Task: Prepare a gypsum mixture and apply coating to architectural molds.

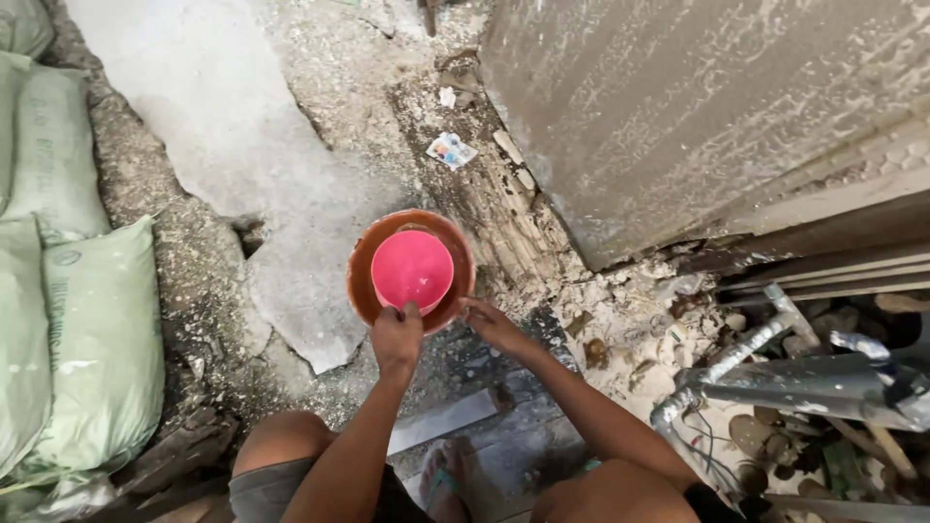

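A brown round bucket stands on the rough ground in front of me, with a bright pink bowl sitting inside its mouth. My left hand pinches the pink bowl's near rim. On the bucket's near right rim rests my right hand, fingers curled over the edge. My bare knees and one foot in a sandal show at the bottom of the view.
Green-grey sacks are stacked along the left. A rough plastered wall rises at upper right. Metal pipes, wires and rubble lie at lower right. A small printed wrapper lies beyond the bucket.
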